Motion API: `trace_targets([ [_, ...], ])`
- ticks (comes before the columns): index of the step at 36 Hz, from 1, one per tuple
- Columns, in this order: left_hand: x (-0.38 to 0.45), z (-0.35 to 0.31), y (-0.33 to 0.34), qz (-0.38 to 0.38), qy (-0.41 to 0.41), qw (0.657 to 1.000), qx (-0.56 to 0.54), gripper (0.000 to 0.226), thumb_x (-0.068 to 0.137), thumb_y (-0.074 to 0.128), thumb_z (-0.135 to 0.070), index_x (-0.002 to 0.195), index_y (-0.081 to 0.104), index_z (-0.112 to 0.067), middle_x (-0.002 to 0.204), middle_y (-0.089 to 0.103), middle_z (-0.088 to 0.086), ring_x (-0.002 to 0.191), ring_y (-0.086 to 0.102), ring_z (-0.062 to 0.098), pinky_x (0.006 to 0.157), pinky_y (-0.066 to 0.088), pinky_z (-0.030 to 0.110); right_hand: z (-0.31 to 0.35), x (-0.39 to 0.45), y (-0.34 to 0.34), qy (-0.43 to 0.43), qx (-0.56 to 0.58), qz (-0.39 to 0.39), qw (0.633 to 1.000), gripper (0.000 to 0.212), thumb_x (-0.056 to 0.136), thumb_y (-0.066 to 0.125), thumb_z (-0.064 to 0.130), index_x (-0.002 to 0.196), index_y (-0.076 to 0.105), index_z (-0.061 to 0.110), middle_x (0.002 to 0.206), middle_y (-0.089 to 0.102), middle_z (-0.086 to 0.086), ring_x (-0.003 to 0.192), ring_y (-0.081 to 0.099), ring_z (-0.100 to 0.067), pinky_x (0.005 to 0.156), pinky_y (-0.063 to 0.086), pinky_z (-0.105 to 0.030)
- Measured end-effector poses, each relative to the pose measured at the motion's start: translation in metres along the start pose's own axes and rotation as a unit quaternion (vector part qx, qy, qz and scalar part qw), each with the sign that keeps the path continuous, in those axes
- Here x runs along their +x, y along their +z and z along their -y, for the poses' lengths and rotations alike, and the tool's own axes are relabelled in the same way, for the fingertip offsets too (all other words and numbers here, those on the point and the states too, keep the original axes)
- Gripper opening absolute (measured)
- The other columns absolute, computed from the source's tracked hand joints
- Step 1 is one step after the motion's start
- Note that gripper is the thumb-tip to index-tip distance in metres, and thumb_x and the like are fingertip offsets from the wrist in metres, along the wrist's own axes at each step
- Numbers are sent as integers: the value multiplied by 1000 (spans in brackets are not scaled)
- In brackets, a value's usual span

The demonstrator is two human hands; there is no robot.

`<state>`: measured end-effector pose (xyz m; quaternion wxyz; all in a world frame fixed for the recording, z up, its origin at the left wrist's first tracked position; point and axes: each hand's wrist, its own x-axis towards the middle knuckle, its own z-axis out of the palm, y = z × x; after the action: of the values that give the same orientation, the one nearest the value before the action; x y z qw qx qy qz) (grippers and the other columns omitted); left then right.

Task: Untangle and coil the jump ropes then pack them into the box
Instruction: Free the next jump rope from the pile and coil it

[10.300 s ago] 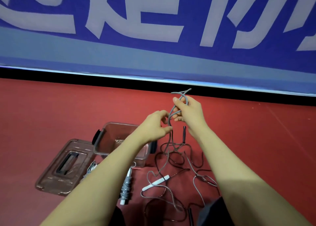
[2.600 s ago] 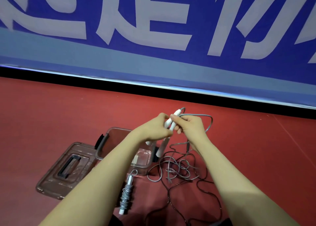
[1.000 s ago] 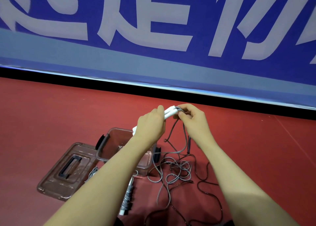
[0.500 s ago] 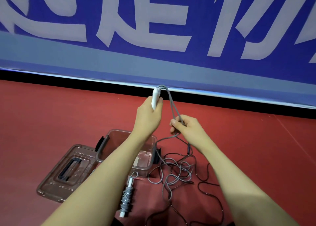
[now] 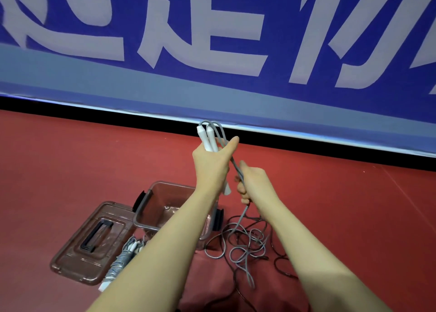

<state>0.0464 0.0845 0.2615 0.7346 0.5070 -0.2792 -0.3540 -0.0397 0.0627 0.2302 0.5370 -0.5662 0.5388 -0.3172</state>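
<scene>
A grey jump rope (image 5: 238,238), limp and light, trails to the red floor (image 5: 70,170) as the left hand (image 5: 211,164) grips its two white handles (image 5: 207,138) and the right hand (image 5: 253,181) closes on the cord beside the open box (image 5: 151,205). Best held by the stiff handles. A forearm hides part of a coiled rope (image 5: 120,262).

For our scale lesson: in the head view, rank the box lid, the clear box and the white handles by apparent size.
1. box lid and clear box: similar, and an arm hides part of the box, so unranked.
2. white handles, smallest.
</scene>
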Motion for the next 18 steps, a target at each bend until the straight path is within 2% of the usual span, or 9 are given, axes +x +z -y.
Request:
trace_targets([
  [1,1,2,0,-17,-4,1000,14,21,80,71,-7,73,52,-10,58,56,-13,48,37,13,49,34,27,-2,2,2,-9,-31,-15,999,45,101,34,38,68,50,11,47,41,-3,38,33,-15,46,32,-25],
  [2,2,3,0,-28,-11,999,18,20,81,68,-6,69,52,-5,52,48,-3,45,35,16,47,34,27,-4,3,3,-19,-62,-29,997,45,101,32,38,69,50,11,53,46,-6,44,38,-18,52,37,-30],
  [5,3,7,3,-37,-23,999,22,19,80,60,-7,64,51,-4,50,43,4,44,38,17,46,36,26,-6,6,4,-44,-123,-68,989,45,100,25,41,80,53,12,81,57,-14,77,53,-29,80,47,-45],
  [7,5,9,6,-28,-38,999,12,22,80,57,-9,61,49,-6,49,45,2,46,40,17,50,38,28,-4,6,3,-55,-157,-89,982,47,102,20,37,90,55,9,100,61,-21,101,54,-36,89,41,-42],
  [9,6,11,7,-17,-51,998,-24,25,81,56,-8,57,49,-9,48,46,0,48,43,17,55,41,31,-2,6,1,-66,-179,-89,978,52,104,17,31,103,60,2,113,60,-25,111,50,-39,89,35,-39],
  [11,7,13,8,-12,-62,997,-51,28,83,53,-5,56,48,-9,45,47,-2,45,46,14,60,46,33,-1,4,0,-72,-193,-91,974,54,104,16,28,110,59,-4,114,60,-27,113,50,-39,86,34,-38],
  [14,6,11,13,-3,-79,990,-121,32,86,51,-1,56,46,-10,41,42,-3,40,48,10,77,50,41,-4,3,1,-66,-187,-102,975,56,104,18,31,93,61,-2,109,62,-27,111,50,-37,80,32,-35],
  [15,5,10,15,-3,-88,986,-141,33,87,51,-1,56,45,-11,40,40,-3,39,47,10,76,50,42,-4,3,1,-63,-181,-106,976,56,104,19,32,93,62,-2,109,62,-27,111,50,-37,79,32,-35],
  [18,5,11,16,-20,-109,978,-176,35,89,54,-5,56,44,-12,40,38,-2,37,43,12,60,49,34,-1,2,1,-56,-165,-112,978,58,104,21,34,94,65,-3,108,62,-27,109,50,-35,76,31,-34],
])
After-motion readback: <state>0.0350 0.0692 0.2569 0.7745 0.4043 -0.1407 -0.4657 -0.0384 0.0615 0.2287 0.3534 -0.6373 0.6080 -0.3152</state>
